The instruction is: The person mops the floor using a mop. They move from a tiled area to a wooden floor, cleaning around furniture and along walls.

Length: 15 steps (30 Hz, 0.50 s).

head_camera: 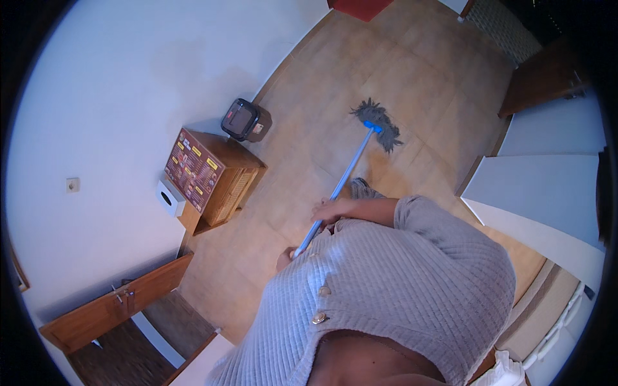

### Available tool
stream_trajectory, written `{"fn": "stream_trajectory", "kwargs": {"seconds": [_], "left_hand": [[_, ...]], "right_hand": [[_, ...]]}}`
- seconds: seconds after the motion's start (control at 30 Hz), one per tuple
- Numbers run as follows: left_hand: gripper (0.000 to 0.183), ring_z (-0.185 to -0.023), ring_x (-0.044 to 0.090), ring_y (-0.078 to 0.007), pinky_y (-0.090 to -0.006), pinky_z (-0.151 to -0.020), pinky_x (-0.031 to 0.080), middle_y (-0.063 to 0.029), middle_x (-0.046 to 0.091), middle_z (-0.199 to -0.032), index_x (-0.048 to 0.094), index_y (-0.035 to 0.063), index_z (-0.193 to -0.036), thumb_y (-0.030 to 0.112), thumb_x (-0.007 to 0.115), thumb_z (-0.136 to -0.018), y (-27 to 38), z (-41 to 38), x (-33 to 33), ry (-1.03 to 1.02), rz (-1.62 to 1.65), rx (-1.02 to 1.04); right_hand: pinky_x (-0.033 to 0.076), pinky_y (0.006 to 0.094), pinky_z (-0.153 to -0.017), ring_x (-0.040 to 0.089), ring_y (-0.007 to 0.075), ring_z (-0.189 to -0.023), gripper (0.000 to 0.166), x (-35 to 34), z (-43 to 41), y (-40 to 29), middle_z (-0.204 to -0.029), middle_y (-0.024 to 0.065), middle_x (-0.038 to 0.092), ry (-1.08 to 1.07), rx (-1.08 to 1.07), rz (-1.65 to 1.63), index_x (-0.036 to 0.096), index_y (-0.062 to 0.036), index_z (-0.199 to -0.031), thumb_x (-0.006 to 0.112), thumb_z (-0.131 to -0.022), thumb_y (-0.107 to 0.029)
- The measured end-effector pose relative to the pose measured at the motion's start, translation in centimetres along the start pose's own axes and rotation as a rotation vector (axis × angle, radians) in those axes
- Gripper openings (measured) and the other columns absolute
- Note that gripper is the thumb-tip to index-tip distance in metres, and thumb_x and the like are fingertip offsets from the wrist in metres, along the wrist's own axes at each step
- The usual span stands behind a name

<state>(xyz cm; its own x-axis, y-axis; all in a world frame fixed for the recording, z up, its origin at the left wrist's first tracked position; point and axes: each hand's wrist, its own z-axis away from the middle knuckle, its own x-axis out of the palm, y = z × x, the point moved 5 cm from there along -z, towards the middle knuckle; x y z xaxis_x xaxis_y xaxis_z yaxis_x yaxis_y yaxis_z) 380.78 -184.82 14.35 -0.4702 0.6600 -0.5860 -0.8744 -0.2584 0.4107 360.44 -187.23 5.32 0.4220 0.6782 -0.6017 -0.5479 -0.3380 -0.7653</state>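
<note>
A mop with a blue pole (355,161) slants across the view, its grey string head (379,123) spread on the tiled floor ahead of me. My right hand (332,211) is closed around the middle part of the pole, in front of my ribbed, buttoned garment. My left hand (286,259) grips the pole's upper end, close to my body at the left; part of this hand is hidden by the garment. A foot in dark footwear (359,183) shows just below the pole.
Along the left wall stand a dark lidded bin (246,120), a wooden cabinet (231,193) with a printed top and a white tissue box (170,198). An open wooden door (116,301) is lower left, another (540,77) upper right. A white wall corner (531,178) juts out at right; a red object (363,7) lies far ahead.
</note>
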Motion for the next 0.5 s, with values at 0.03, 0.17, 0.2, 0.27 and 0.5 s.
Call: {"fn": "stream_trajectory", "kwargs": {"seconds": [0.03,0.17,0.2,0.27,0.5], "left_hand": [[0.041,-0.082,0.061,-0.0286,-0.037,-0.073,0.046,-0.0186,0.063,-0.083,0.062,0.0058,-0.091,0.04,0.067,-0.07,2.6,-1.4,0.0,0.031,-0.043,0.046],[0.036,-0.079,0.061,-0.0314,-0.0403,-0.068,0.045,-0.0195,0.063,-0.079,0.061,0.0013,-0.089,0.035,0.063,-0.075,13.8,-8.3,2.5,-0.028,0.012,0.176],[0.036,-0.079,0.061,-0.0325,-0.0412,-0.067,0.045,-0.0199,0.062,-0.078,0.061,0.0,-0.089,0.034,0.062,-0.076,18.5,-9.4,4.0,-0.124,0.048,0.267],[0.032,-0.077,0.061,-0.0325,-0.0416,-0.067,0.045,-0.0211,0.062,-0.08,0.06,-0.0021,-0.089,0.029,0.058,-0.079,23.8,-11.4,7.2,-0.15,0.04,0.38],[0.034,-0.051,0.056,-0.0199,-0.0322,-0.046,0.043,-0.0121,0.057,-0.066,0.051,-0.0055,-0.097,0.026,0.051,-0.083,26.4,-15.2,7.0,-0.561,0.084,0.614]], "right_hand": [[0.033,0.0484,-0.078,0.045,0.0298,-0.102,0.028,-1.1,0.4,1.6,-0.098,0.011,0.052,0.077,0.091,0.052,0.054,-0.0151,-0.09,0.062,-0.067,-0.028],[0.031,0.0524,-0.087,0.041,0.0353,-0.108,0.041,-4.3,4.2,11.4,-0.113,0.0162,0.045,0.573,0.587,0.074,0.05,-0.0126,-0.108,0.06,-0.072,-0.029],[0.029,0.0527,-0.091,0.042,0.0352,-0.107,0.043,-3.8,6.6,15.5,-0.114,0.0167,0.043,0.841,0.737,0.047,0.046,-0.0101,-0.111,0.058,-0.077,-0.034],[0.031,0.0575,-0.09,0.041,0.035,-0.108,0.037,-4.7,10.7,20.3,-0.117,0.0168,0.04,1.459,1.267,-0.121,0.042,-0.0057,-0.112,0.05,-0.084,-0.028],[0.049,0.047,-0.067,0.055,0.0292,-0.087,0.06,-7.3,9.9,16.1,-0.108,0.0148,0.05,1.068,0.71,-1.964,0.024,-0.0166,-0.133,0.051,-0.08,-0.017]]}}
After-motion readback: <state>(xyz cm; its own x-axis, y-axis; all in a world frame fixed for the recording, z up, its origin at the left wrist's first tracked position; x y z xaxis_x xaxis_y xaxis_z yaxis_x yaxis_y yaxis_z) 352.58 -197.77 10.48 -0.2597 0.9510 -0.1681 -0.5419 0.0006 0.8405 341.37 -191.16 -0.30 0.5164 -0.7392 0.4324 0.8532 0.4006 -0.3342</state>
